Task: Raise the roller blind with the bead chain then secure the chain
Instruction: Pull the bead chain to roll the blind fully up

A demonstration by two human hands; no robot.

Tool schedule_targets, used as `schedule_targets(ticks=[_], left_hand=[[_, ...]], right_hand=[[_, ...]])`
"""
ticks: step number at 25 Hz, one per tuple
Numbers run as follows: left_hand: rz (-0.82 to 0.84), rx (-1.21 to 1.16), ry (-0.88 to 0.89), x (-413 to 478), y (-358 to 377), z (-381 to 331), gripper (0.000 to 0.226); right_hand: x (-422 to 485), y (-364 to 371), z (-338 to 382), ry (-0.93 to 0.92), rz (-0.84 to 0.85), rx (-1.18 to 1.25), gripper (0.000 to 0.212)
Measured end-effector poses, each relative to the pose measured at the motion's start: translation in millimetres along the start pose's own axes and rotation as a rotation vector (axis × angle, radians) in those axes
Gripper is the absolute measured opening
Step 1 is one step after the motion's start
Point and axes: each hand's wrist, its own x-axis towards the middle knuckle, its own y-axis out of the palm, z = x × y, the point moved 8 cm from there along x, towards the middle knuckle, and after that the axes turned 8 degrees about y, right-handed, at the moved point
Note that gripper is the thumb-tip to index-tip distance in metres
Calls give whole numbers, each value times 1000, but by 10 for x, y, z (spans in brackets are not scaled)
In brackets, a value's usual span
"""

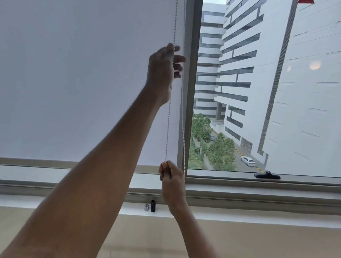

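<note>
- Roller blind [79,73] covers the whole left pane, with its bottom edge down at the sill. The raise looks barely begun.
- Bead chain [168,128] hangs as a loop just left of the window frame post [189,90]. The near strand is taut and vertical; the other strand [182,125] slants slightly right.
- Right hand [172,178] is low, fingers curled, thumb and forefinger pinching the near strand at the bottom of its stroke.
- Left hand [163,66] is high on the same strand. Its fingers are loosely spread and motion-blurred, so whether it has closed on the beads can't be told.
- The step looks like a hand-over-hand pull:
  - The upper hand should get a firm pinch before the lower one lets go, or the blind could drop back.
  - Pull straight down along the strand. An angled pull risks beads skipping in the clutch.
  - Keep to one strand; the other one would drive the blind the wrong way.
  - Short, even strokes, no jerks.
- No chain hook or cleat is visible, so the securing point is unknown.
- On the ledge [61,204] a small silver cylinder [146,207] and a black cylinder [153,205] sit below the right hand. Keep the slack loop clear of them.
</note>
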Motion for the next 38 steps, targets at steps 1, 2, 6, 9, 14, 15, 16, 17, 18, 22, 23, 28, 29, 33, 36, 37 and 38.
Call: schedule_targets(ticks=[1,2,6,9,14,15,16,17,18,22,23,28,29,33,36,37,38], left_hand=[[-11,-19,10,30,10,-46,35],[-24,-19,29,20,9,-62,38],[-32,-6,48,-252,5,97,44],[-53,-6,13,-457,-48,250,44],[-57,39,-3,-801,-174,489,42],[-56,49,-7,-866,-198,532,41],[-55,59,-16,-927,-222,585,40],[-53,66,-29,-984,-246,647,41],[-50,69,-41,-1044,-274,714,41],[-25,67,-111,-1348,-375,1027,37],[-22,75,-135,-1439,-395,1108,36],[-42,116,-202,-1776,-462,1382,42],[-48,116,-207,-1818,-468,1413,44],[-52,118,-222,-1977,-497,1488,44],[-53,167,-257,-2134,-556,1603,45],[-62,189,-276,-2214,-597,1660,46],[-73,204,-297,-2306,-647,1731,46]], right_hand=[[-2,-9,-10,9,4,-2,40],[-3,-10,-32,14,6,-4,40],[-130,-17,-217,48,4,20,39],[-303,-21,-416,35,25,-6,40],[-487,-21,-736,183,177,-53,36],[-482,-31,-798,243,237,-122,33],[-455,-62,-859,301,284,-204,35],[-403,-125,-865,324,300,-281,40],[-312,-208,-783,313,272,-347,42],[153,-494,230,152,25,-158,30],[255,-510,543,104,12,-76,30],[620,-321,1845,-143,92,161,32],[678,-282,2029,-187,77,157,31],[769,-229,2172,-270,-71,161,29],[703,-168,1879,-248,-95,146,30],[699,-143,1752,-225,-82,141,30],[690,-106,1625,-203,-63,144,31]])
